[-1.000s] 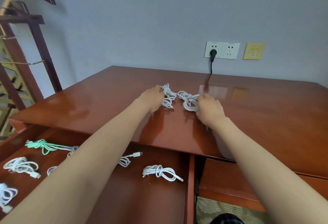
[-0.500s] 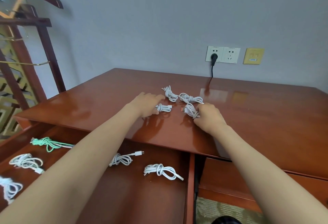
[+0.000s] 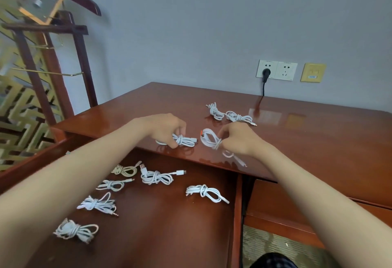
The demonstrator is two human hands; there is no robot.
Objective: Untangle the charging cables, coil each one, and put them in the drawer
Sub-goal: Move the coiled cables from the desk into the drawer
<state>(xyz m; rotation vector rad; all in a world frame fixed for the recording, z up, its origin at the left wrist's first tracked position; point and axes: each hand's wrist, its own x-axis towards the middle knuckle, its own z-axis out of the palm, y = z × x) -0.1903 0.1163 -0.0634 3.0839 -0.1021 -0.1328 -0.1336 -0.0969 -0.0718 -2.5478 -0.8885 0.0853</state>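
My left hand [image 3: 167,128] grips a coiled white cable [image 3: 185,140] just above the desk's front edge. My right hand [image 3: 237,138] pinches a second coiled white cable [image 3: 209,138] with an orange plug end, its tail trailing toward the desk's edge. Two more knotted white cables [image 3: 230,115] lie on the desk top [image 3: 297,140] behind my hands. The open drawer [image 3: 169,225] below holds several coiled cables, among them one near its right wall [image 3: 204,192] and one at the front left [image 3: 74,230].
A black plug [image 3: 265,73] sits in the white wall socket behind the desk, beside a yellow wall plate [image 3: 312,73]. A dark wooden rack [image 3: 48,55] stands at the left. A second drawer front [image 3: 297,208] is on the right.
Both hands have drawn back toward the desk's front edge, each lifting one coiled cable away from the pile. The view has shifted left and downward, showing more of the drawer.
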